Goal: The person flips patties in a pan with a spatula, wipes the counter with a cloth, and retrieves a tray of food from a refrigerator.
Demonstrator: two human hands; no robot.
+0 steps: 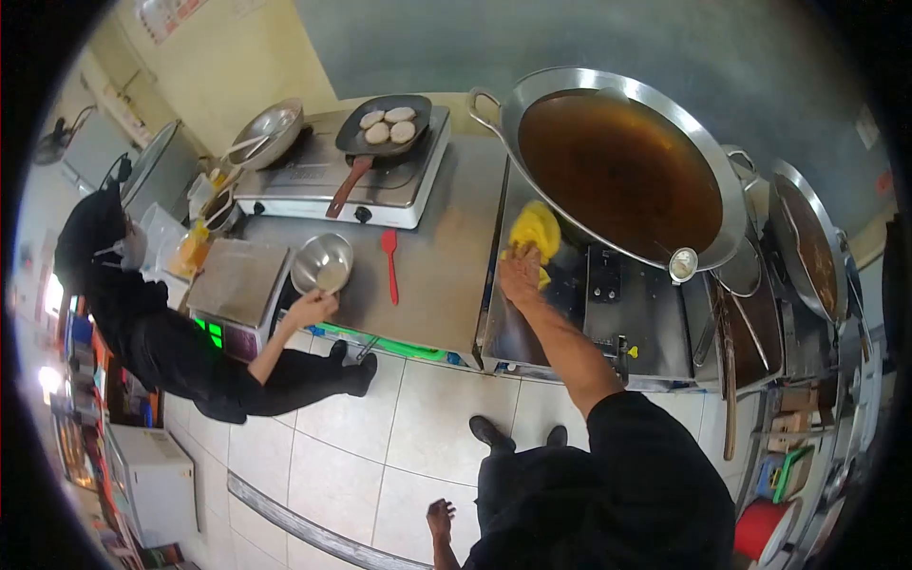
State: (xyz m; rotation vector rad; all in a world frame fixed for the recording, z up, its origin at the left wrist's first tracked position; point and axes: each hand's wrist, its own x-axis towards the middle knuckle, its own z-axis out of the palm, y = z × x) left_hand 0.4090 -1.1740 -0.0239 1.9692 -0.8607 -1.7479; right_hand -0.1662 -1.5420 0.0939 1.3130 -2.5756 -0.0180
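Note:
My right hand is closed on a crumpled yellow cloth, pressed to the dark metal counter just left of the big pan. Beside the cloth stands a wide two-handled metal pan full of brown liquid, a small round dial thermometer at its near rim. Low at my side hangs my left hand, holding nothing, its fingers loosely apart.
At the left a co-worker's hand touches a metal bowl near a scale. A red brush lies on the steel counter. A square pan with several pale patties sits on a gas stove.

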